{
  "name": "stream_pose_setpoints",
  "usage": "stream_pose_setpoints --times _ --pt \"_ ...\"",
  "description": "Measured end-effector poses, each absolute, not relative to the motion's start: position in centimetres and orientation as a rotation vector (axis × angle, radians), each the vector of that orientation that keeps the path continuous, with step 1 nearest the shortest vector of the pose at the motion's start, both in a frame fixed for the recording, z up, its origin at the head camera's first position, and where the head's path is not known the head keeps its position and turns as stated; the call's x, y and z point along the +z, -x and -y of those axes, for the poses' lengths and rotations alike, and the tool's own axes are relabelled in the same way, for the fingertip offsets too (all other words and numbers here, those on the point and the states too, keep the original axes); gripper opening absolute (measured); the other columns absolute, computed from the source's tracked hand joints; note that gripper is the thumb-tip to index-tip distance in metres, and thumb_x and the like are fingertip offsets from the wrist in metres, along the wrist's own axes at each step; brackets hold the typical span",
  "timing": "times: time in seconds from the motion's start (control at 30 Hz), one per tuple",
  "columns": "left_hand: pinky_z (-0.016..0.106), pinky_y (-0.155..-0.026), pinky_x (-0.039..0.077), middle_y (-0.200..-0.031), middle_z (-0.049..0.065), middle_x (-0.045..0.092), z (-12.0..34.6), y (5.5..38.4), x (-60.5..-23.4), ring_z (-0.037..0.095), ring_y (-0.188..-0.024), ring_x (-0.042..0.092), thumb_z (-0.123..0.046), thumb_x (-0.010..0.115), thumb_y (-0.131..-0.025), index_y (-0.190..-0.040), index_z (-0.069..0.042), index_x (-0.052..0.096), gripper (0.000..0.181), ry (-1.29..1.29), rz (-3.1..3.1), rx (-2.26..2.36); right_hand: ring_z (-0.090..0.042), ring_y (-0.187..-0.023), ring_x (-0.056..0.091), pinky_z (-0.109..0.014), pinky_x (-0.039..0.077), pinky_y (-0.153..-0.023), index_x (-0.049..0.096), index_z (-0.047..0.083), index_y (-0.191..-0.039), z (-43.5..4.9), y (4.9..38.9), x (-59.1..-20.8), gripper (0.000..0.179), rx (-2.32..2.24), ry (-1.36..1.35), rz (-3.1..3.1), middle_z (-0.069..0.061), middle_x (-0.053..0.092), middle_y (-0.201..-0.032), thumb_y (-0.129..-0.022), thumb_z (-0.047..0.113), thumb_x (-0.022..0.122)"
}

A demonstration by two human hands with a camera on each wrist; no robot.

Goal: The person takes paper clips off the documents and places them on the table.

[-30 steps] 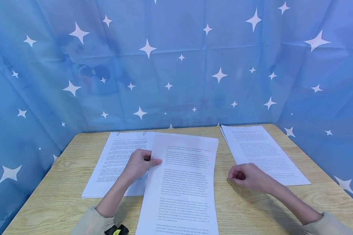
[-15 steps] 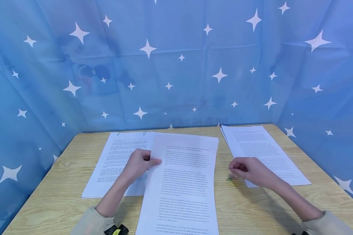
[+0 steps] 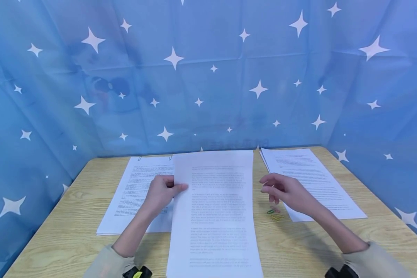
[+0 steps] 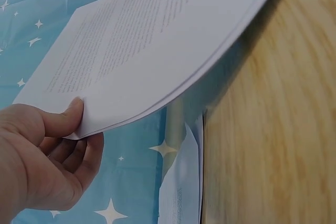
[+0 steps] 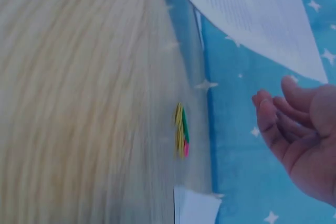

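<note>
My left hand (image 3: 162,195) pinches the left edge of a thin stack of printed sheets (image 3: 215,208) between thumb and fingers. The stack is raised at its far end and bows in the left wrist view, where the pinching thumb (image 4: 68,119) lies on its printed face. My right hand (image 3: 289,193) hovers right of the stack, fingers loosely bent and apart, with nothing visible between them in the right wrist view. Below its fingertips a small pile of paper clips (image 3: 276,217), yellow, green and pink, lies on the table.
Another printed stack (image 3: 142,189), with two paper clips on its far edge, lies at the left of the wooden table (image 3: 66,216). More printed sheets (image 3: 312,177) lie at the right, partly behind my right hand. A blue star-patterned curtain (image 3: 208,77) stands around the table.
My right hand has lifted from the paper clips and moved up and left toward the held sheets, its fingers loosening. The sheets' far end has risen and straightened in my left hand.
</note>
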State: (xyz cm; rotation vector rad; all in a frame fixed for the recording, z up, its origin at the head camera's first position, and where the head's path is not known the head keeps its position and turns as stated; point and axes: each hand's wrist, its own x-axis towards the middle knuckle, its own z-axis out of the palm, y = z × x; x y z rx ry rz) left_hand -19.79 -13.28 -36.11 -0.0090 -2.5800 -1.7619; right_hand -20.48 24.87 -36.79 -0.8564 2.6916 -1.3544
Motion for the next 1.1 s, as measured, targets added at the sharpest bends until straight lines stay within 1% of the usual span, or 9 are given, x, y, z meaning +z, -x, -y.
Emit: stream_pose_setpoints --times 0.13,0.33,0.4,0.5,0.63,0.77,0.9,1.0,1.1 --pt "0.03 -0.067 0.043 -0.084 0.007 0.073 13.3 19.9 -36.1 0.017 -0.075 0.059 -0.011 0.078 -0.089 -0.099 -0.001 0.078 0.015 -0.018 2.552 -1.765 -0.03 -0.065 0.063 -0.037 0.054 -0.06 0.062 0.002 -0.122 -23.9 20.6 -36.7 0.024 -1.399 0.86 -2.634 -0.009 0.066 -0.079 -0.102 0.015 0.062" --pt "0.029 -0.066 0.042 -0.083 0.007 0.073 13.2 20.0 -36.0 0.019 -0.076 0.058 -0.012 0.079 -0.088 -0.099 -0.001 0.079 0.015 -0.04 2.535 -1.78 -0.033 -0.063 0.062 -0.037 0.054 -0.059 0.061 -0.001 -0.123 -22.7 20.8 -36.4 0.025 -1.442 0.898 -2.575 -0.007 0.065 -0.075 -0.102 0.014 0.061" --pt "0.029 -0.067 0.041 -0.083 0.007 0.073 13.2 20.0 -35.9 0.019 -0.077 0.058 -0.012 0.079 -0.088 -0.099 -0.002 0.079 0.015 -0.054 2.54 -1.783 -0.033 -0.062 0.061 -0.037 0.054 -0.058 0.062 0.0 -0.121 -22.5 20.9 -36.3 0.024 -1.446 0.904 -2.549 -0.007 0.065 -0.074 -0.103 0.015 0.061" --pt "0.03 -0.068 0.041 -0.084 0.006 0.073 13.2 19.9 -35.9 0.019 -0.078 0.058 -0.013 0.08 -0.088 -0.099 -0.002 0.079 0.016 -0.062 2.545 -1.782 -0.033 -0.061 0.06 -0.039 0.053 -0.057 0.064 0.001 -0.117 -22.2 21.0 -36.4 0.02 -1.449 0.909 -2.504 -0.009 0.064 -0.073 -0.103 0.015 0.061" --pt "0.03 -0.069 0.043 -0.084 0.007 0.073 13.1 19.8 -35.7 0.019 -0.077 0.058 -0.013 0.079 -0.088 -0.099 -0.001 0.078 0.016 -0.059 2.526 -1.803 -0.036 -0.06 0.059 -0.041 0.052 -0.055 0.066 0.003 -0.103 -21.8 21.0 -36.5 0.014 -1.444 0.915 -2.473 -0.012 0.064 -0.072 -0.102 0.017 0.062" --pt "0.031 -0.071 0.047 -0.086 0.008 0.074 13.1 19.7 -35.7 0.017 -0.077 0.062 -0.012 0.078 -0.089 -0.101 0.0 0.078 0.017 -0.019 2.489 -1.856 -0.032 -0.058 0.06 -0.04 0.052 -0.054 0.064 0.004 -0.092 -21.6 20.9 -36.4 0.017 -1.452 0.896 -2.495 -0.01 0.063 -0.069 -0.102 0.018 0.063" --pt "0.031 -0.073 0.049 -0.086 0.007 0.074 13.0 19.7 -35.7 0.017 -0.078 0.064 -0.014 0.077 -0.091 -0.102 -0.002 0.077 0.016 0.03 2.466 -1.893 -0.025 -0.057 0.059 -0.037 0.051 -0.054 0.066 0.005 -0.092 -21.7 20.8 -36.4 0.015 -1.48 0.869 -2.547 -0.007 0.062 -0.067 -0.101 0.017 0.063" --pt "0.032 -0.075 0.052 -0.082 0.007 0.071 12.9 19.6 -35.8 0.018 -0.077 0.061 -0.016 0.076 -0.093 -0.094 -0.002 0.075 0.015 0.057 2.474 -1.868 -0.022 -0.057 0.058 -0.035 0.05 -0.054 0.066 0.005 -0.091 -21.9 20.9 -36.4 0.015 -1.502 0.845 -2.586 -0.005 0.061 -0.066 -0.101 0.016 0.064" --pt "0.033 -0.075 0.054 -0.079 0.007 0.068 12.9 19.6 -35.8 0.019 -0.075 0.062 -0.016 0.075 -0.093 -0.089 -0.002 0.073 0.015 0.075 2.484 -1.822 -0.022 -0.057 0.058 -0.035 0.051 -0.055 0.066 0.004 -0.092 -22.2 21.1 -36.3 0.015 -1.525 0.809 -2.61 -0.005 0.061 -0.066 -0.101 0.017 0.065"
